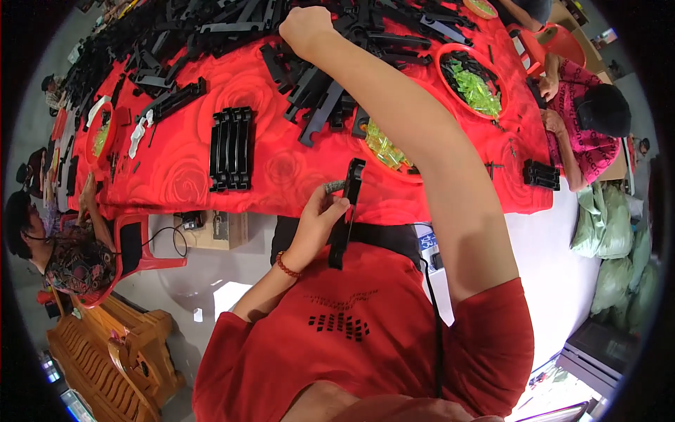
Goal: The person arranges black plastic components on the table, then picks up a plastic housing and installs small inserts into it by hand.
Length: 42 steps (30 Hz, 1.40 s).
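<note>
My left hand [320, 219] pinches a long black plastic piece [347, 214] upright in front of my chest, just off the table's near edge. A grey wrap covers one of its fingers. My right hand [307, 32] reaches across to the far side, closed above the big heap of black plastic pieces [239, 28]. Whatever is inside its fingers is hidden. Several like pieces lie side by side in a neat row [231, 149] left of centre. Under my right forearm, partly covered, sits a bowl of yellow-green clear bits [387, 146].
A red rose-patterned cloth [281, 169] covers the table. A second red-rimmed bowl [471, 83] and a small black stack [541, 174] are at the right. People sit at both sides: a patterned sleeve [88, 267] left, a pink shirt [594, 141] right.
</note>
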Available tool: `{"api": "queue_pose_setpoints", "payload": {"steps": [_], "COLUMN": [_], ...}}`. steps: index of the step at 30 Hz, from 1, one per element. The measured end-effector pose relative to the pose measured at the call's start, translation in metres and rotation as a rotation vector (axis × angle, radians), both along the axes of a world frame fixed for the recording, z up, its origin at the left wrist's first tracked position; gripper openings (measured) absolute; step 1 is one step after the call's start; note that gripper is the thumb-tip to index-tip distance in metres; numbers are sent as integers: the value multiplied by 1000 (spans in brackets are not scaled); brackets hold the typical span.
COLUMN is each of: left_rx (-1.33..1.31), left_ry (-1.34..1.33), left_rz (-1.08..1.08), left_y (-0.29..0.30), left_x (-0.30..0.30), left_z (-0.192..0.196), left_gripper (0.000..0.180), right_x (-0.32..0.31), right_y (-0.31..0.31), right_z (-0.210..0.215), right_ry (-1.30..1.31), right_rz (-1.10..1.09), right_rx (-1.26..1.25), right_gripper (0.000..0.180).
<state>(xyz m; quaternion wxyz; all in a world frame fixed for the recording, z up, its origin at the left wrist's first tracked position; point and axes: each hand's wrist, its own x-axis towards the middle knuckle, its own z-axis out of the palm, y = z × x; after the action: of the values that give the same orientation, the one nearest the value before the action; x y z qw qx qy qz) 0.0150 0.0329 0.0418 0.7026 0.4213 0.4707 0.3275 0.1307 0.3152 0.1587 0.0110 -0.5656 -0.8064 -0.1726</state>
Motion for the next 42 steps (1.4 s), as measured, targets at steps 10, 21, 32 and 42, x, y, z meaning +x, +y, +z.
{"api": "queue_pose_setpoints", "payload": {"steps": [10, 21, 32, 42], "left_rx": [-59, 234, 158, -124], "left_ry": [-167, -150, -33, -169], "left_rz": [36, 246, 210, 152], "left_y": [14, 19, 12, -17], "left_x": [-4, -8, 8, 5], "left_z": [-7, -12, -40, -22], "left_gripper": [28, 23, 42, 49], "right_x": [97, 97, 46, 115], "right_y": [-126, -296, -317, -262], "right_z": [-50, -115, -153, -137], "right_ry": [802, 1744, 1471, 1260], "right_rz": [116, -319, -212, -352], "right_rx": [209, -880, -787, -218], "right_gripper": [19, 24, 55, 18]}}
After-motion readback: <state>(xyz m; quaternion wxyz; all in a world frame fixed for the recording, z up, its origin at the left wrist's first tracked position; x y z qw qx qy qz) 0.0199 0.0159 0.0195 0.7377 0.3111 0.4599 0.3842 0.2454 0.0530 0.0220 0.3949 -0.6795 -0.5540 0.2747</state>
